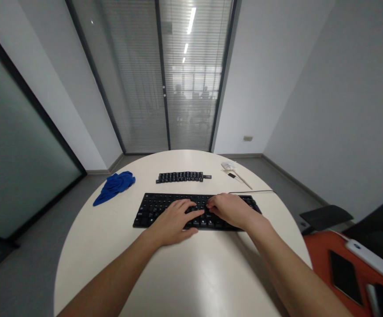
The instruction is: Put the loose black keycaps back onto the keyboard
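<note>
A black keyboard point(141, 219) lies flat across the middle of the round table. My left hand point(174, 220) rests over its left and middle part, fingers stretched out and slightly spread, holding nothing. Over the right half, my right hand point(229, 208) has its fingers curled and pressed together at the keys. Whatever those fingertips hold, if anything, is hidden. Beyond the keyboard, several loose black keycaps point(180, 177) stand in tight rows. Both hands cover part of the keys.
A crumpled blue cloth point(115, 187) lies at the left of the table point(89, 264). A thin stick point(244, 180), a clear plastic bag point(229, 166) and a small black piece point(231, 175) are at the back right. A cable point(260, 191) runs right. An orange chair point(323, 259) holds a phone point(345, 276).
</note>
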Demonstrator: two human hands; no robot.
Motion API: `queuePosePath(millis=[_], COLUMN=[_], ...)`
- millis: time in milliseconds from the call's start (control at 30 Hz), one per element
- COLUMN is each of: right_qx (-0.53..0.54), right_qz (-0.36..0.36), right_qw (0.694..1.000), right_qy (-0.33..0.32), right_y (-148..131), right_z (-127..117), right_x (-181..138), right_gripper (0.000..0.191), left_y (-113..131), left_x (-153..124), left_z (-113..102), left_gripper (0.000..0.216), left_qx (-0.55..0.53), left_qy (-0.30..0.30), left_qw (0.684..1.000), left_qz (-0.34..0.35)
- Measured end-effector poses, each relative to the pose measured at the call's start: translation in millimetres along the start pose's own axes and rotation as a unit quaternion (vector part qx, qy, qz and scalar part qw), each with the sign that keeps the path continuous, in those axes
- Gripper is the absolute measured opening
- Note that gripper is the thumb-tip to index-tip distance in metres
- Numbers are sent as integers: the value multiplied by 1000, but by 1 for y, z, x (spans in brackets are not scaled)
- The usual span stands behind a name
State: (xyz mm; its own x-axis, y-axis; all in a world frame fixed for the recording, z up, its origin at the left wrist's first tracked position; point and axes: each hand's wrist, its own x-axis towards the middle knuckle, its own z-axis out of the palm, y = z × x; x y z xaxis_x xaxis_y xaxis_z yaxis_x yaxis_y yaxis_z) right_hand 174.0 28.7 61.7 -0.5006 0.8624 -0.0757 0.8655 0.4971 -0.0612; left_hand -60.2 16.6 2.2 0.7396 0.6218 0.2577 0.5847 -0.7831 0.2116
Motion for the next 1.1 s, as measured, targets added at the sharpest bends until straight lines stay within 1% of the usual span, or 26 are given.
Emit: queuePosePath(millis=[133, 233, 300, 400, 500, 600, 767, 833, 900, 967, 1100], right_qx=[-30, -27, -27, -25, -6, 26, 73, 84, 87, 82, 56], right_qz=[20, 35, 39, 48, 55, 56, 98, 115, 136, 143, 154], right_qw=[999, 999, 998, 996, 992, 988, 974, 973, 977, 979, 982], right_qy=[-8, 9, 29, 76, 113, 140, 193, 183, 143, 116, 95], right_y=[-9, -12, -12, -8, -2, 6, 21, 28, 33, 36, 34], right_z=[-2, 1, 6, 16, 25, 32, 41, 43, 44, 43, 36], right_x=[0, 2, 4, 9, 15, 21, 36, 44, 52, 61, 78], right_gripper=[24, 26, 30, 38, 42, 39, 28, 23, 28, 32, 44], left_y=[0, -1, 0, 1, 1, 0, -1, -1, 0, 0, 0], left_x=[0, 0, 0, 0, 0, 0, 0, 0, 0, 1, 1], left_z=[1, 1, 1, -1, -1, 0, 1, 0, 0, -1, -1], left_gripper=[53, 54, 53, 53, 53, 54, 55, 55, 55, 54, 55], left_qx=[-7, -10, -11, -10, -8, -10, -3, -2, -4, -5, 2], left_qy=[4, 6, 7, 8, 4, 3, 4, 3, 1, -2, -6], left_qw=[1000, 1000, 1000, 1000, 1000, 1000, 1000, 1000, 1000, 1000, 1000], left_qz=[0, -2, -1, 3, 0, 1, 1, -2, -3, -2, -2])
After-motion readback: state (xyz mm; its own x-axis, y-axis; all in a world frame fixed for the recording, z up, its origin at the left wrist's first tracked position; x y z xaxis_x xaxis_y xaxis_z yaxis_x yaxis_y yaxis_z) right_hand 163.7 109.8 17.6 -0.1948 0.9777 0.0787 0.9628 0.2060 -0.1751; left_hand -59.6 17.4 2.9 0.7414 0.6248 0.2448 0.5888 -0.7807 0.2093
